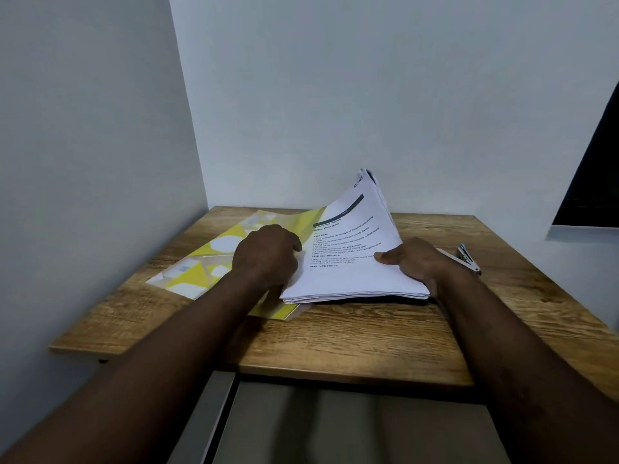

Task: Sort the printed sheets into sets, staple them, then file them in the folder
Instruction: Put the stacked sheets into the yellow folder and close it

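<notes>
Gripping the right edge of the thick stack of white printed sheets (348,272), the right hand (417,262) has its thumb on top, and the stack's far end stands raised off the wooden surface (335,336). The left hand (268,256) curls at the stack's left edge, above the flat yellow-and-white patterned plastic folder (214,252); whether it pinches the sheets is unclear. A silver metal stapler (467,257) lies just beside the right hand.

Bare forearms (150,370), bare left grip (268,254), right grip (415,262)

Dim, flat light; soft shadows on the brown wood-grain table (335,343) below the fingers (385,257); white printed sheets (348,272) between them slightly blurred; outer edges bow.
</notes>
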The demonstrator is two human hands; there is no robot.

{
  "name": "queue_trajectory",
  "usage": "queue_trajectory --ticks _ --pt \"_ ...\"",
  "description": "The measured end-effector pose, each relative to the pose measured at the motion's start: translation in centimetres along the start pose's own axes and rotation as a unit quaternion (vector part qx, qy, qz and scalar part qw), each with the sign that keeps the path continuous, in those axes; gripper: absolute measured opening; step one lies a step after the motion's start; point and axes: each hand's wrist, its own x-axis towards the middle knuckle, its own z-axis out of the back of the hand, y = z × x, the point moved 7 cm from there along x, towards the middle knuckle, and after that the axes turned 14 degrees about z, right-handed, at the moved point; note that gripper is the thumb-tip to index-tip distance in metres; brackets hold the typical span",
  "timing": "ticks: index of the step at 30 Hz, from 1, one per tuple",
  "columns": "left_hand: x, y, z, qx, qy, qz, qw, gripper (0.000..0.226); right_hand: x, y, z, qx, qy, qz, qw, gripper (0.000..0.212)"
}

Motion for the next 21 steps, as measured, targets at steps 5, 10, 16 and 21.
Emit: queue_trajectory --ticks 5,10,16,21 --pt "-0.8 0.4 -0.3 0.029 0.043 -0.007 0.999 0.051 0.0 0.3 -0.2 -0.017 -0.023 -0.005 1.000 0.041" --pt "-1.0 -0.1 0.5 0.018 0.014 -0.010 1.000 0.042 -0.6 0.7 -0.8 -0.021 -0.018 -0.014 1.000 0.035" --pt "-1.3 -3.4 0.1 0.024 0.015 -0.025 0.999 0.035 -0.7 0.8 -1.1 -0.015 -0.050 -0.012 0.999 0.029" --pt "-2.1 -5.4 0.0 0.016 0.016 0.002 1.000 0.019 -0.8 1.0 -1.4 -0.028 -0.071 0.013 0.997 0.039"
